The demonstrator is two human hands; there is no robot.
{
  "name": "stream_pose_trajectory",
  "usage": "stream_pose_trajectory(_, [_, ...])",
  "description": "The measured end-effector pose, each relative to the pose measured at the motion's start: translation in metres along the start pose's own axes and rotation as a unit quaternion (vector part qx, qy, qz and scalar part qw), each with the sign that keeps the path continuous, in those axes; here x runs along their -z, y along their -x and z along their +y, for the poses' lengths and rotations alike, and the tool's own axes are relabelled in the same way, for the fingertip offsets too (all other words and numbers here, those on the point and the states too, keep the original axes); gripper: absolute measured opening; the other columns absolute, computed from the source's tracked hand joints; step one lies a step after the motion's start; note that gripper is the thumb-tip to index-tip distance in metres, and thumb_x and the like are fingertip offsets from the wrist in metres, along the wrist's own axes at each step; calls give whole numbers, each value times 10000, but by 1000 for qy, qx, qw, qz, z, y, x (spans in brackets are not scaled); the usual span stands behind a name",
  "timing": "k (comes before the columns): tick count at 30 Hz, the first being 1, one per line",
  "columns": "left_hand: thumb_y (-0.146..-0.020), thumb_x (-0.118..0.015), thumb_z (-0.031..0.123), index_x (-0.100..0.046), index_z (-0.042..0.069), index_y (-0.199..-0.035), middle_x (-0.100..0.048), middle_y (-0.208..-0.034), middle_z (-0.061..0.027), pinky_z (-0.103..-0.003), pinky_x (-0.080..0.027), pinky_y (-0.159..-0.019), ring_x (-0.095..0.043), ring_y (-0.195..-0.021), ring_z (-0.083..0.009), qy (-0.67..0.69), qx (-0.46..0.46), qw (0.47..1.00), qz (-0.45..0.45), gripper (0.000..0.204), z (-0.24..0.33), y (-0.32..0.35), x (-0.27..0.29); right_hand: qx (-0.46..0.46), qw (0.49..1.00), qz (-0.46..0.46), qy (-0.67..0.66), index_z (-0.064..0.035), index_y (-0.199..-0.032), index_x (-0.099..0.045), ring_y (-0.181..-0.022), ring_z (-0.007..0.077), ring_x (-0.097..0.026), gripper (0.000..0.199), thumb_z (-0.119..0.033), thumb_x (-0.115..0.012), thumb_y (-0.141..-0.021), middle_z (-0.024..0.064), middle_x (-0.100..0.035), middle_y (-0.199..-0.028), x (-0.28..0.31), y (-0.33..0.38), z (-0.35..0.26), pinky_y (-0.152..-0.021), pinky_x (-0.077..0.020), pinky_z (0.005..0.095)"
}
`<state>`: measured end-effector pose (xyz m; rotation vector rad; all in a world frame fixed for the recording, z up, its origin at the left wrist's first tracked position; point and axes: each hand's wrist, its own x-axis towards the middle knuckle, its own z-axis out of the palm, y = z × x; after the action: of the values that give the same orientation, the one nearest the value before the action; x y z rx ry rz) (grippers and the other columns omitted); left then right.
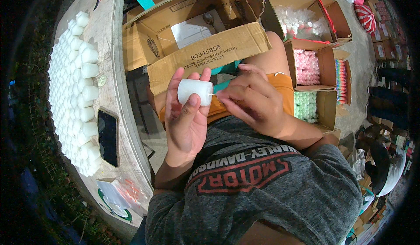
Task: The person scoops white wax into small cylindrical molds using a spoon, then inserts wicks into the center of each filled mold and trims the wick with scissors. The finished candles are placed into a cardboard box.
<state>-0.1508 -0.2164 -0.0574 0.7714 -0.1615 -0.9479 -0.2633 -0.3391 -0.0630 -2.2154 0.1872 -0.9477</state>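
A short white pillar candle (192, 91) lies on its side in my left hand (187, 124), thumb on the near side and fingers behind it. Its wick (211, 94) points right, toward my right hand (253, 98). The thumb and forefinger of my right hand are pinched together at the wick's end. Just beyond my hands, in front of my lap, an open cardboard box (210, 48) holds a white sheet (190, 32) and a spoon-like metal piece (209, 19).
Many white candles (74, 91) stand in rows on the table (111, 39) at left, beside a phone (108, 137) and a plastic bag (129, 190). Cartons of pink candles (306, 65) and green candles (305, 105) stand at right. People (389, 157) are farther right.
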Motion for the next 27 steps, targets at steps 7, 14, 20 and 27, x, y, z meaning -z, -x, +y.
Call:
stream_pose_trajectory(7, [-869,-568,90,-293,42,-1352,-442,-1286,-125,-386,-348,-1046,-299,-1310,-335,-37,-13,999,-11,558,-1,2,-2,-7,1000,-4,1,-69,-877,-613,-782,211,-565,186,-96,-707,-719,46,-570,-813,1,-2,-1,-863,-406,406])
stream_pose_trajectory(14, [-863,-582,94,-292,47,-1356,-463,-1282,-112,-374,-368,-1025,-301,-1308,-338,-48,-18,998,-23,574,-3,3,-1,-26,999,-15,-19,-69,-883,-606,-810,217,-562,181,-95,-697,-729,48,-576,-844,1,-2,-2,-868,-392,408])
stream_pose_trajectory(20, [-850,-560,-5,-288,96,-1358,-482,-1247,-79,-427,-318,-1055,-337,-1291,-321,-9,-12,1000,-20,585,-4,2,2,-18,998,-12,-59,-61,-902,-599,-812,218,-568,200,-89,-698,-731,60,-579,-853,-4,-2,-1,-831,-414,384])
stream_pose_trajectory(27, [-851,-561,-4,-296,99,-1352,-485,-1248,-79,-428,-305,-1064,-334,-1293,-320,3,-2,1000,-12,576,-1,2,-1,-58,988,18,-143,-22,-1047,-482,-859,150,-612,374,25,-696,-744,60,-631,-903,-2,5,2,-985,-345,440])
